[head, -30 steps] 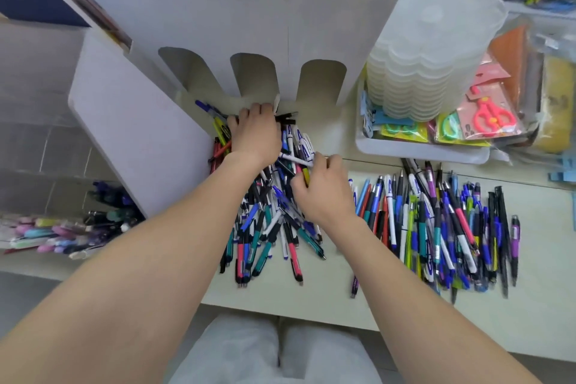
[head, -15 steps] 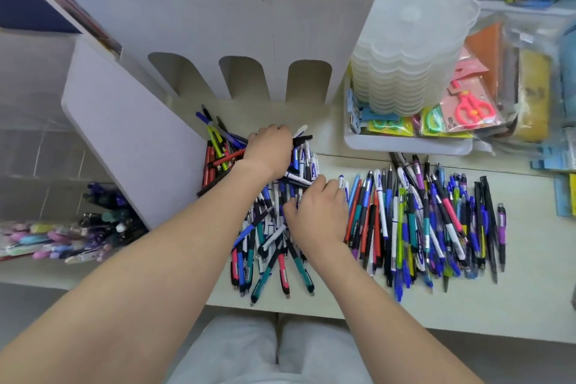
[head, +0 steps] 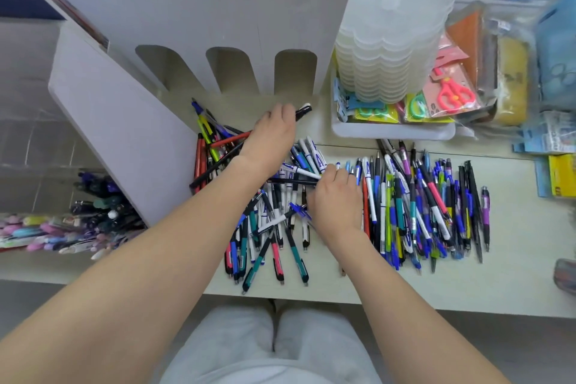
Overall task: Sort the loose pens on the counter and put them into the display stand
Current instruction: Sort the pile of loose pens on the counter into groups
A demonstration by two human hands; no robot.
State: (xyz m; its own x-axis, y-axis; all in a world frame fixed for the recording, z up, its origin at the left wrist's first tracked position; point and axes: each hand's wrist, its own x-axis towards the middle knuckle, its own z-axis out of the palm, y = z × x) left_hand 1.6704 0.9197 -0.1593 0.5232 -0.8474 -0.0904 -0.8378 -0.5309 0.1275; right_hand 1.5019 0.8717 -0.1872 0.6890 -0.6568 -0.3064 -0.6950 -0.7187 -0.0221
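Left hand (head: 274, 134), gripping black pen (head: 303, 110), has neared the stand (head: 218, 15) on the counter (head: 514, 274).

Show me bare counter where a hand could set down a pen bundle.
Widest: counter between the sorted pen row and the yellow packet. Also a strip between the display stand arches and the left hand. Crowded: jumbled pile around the right hand.

1. A pale beige table (head: 514, 274) spans the middle under even, soft light.
2. Below the table's near edge lies grey floor (head: 530, 349).
3. At the table's far right, a white tray (head: 389, 134) carries stacked translucent scalloped containers (head: 396, 25) and packaged scissors (head: 453, 93).
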